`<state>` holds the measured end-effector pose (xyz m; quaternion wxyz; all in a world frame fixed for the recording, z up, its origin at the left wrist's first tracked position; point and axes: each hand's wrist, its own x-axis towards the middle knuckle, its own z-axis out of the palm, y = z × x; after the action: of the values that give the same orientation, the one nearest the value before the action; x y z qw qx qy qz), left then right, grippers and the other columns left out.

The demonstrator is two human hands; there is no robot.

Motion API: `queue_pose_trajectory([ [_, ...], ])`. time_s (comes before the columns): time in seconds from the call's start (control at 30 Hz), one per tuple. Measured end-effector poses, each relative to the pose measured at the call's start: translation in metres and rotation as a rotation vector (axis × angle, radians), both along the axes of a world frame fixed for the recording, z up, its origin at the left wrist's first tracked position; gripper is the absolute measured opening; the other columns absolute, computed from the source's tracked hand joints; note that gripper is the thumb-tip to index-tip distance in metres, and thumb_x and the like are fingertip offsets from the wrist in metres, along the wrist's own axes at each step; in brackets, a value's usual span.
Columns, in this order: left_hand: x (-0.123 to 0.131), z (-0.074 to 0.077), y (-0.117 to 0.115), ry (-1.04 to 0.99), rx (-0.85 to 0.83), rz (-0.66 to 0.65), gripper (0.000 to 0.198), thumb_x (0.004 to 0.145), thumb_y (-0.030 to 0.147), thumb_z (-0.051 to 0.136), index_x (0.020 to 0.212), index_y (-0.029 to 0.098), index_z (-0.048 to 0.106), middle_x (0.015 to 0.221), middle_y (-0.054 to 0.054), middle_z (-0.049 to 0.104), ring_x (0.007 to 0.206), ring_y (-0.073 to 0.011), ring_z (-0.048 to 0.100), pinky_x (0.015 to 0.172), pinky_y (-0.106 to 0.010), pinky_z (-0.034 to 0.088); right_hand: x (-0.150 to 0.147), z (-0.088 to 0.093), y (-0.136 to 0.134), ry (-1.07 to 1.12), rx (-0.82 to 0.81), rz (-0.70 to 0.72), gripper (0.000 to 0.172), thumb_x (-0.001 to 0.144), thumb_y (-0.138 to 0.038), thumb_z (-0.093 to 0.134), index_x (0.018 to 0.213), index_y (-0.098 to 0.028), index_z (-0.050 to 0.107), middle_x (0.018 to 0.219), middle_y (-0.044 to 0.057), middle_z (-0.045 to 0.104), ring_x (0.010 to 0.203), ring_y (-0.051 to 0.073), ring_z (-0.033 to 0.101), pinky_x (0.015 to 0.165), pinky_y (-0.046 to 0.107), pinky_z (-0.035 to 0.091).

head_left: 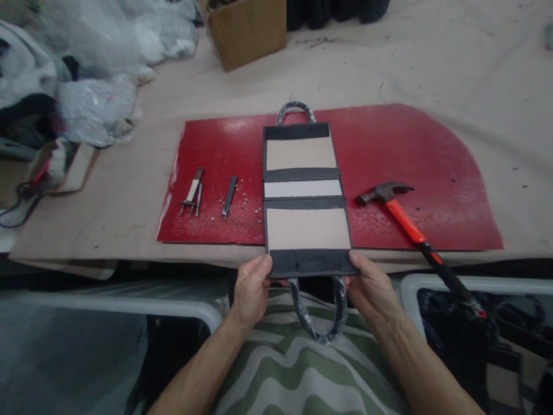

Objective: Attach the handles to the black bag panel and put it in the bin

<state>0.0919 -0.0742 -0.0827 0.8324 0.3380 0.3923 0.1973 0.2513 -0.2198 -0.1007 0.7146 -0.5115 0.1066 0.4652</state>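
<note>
An unfolded bag blank (306, 227) with black borders and beige panels lies flat on a red mat (410, 155), reaching over the table's near edge. A plastic-wrapped black handle (319, 328) hangs from its near end, and a second handle (296, 109) shows at the far end. My left hand (250, 288) pinches the near left corner of the black strip. My right hand (374, 288) grips the near right corner. Both thumbs lie on top of the strip.
A hammer (404, 216) with an orange and black handle lies on the mat to the right. Metal punch tools (192, 196) and a slim tool (228, 196) lie at the left among small rivets. A cardboard box (248, 29) and plastic-wrapped bundles (99, 63) sit farther back.
</note>
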Motion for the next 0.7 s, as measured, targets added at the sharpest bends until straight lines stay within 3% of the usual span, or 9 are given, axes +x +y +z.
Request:
queue_pose_trajectory([
  [0.33,-0.003,-0.003,0.001,0.021,-0.017,0.035,0.045,0.078,0.054,0.072,0.08,0.009,0.073,0.074,-0.009,0.07,0.062,-0.0187,0.064,0.055,-0.029,0.055,-0.005,-0.001,-0.003,-0.048,-0.034,0.034,0.033,0.071,-0.043,0.082,0.069,-0.014,0.068,0.054,0.002,0.06,0.042,0.01,0.052,0.04,0.019,0.046],
  [0.7,-0.009,-0.012,0.003,0.023,0.005,-0.002,0.043,0.082,0.053,0.07,0.085,0.01,0.074,0.082,-0.009,0.073,0.067,-0.018,0.066,0.059,-0.029,0.056,-0.007,0.008,0.0,-0.071,-0.054,0.029,0.041,0.063,-0.048,0.088,0.068,-0.013,0.066,0.054,0.001,0.058,0.042,0.008,0.05,0.039,0.016,0.043],
])
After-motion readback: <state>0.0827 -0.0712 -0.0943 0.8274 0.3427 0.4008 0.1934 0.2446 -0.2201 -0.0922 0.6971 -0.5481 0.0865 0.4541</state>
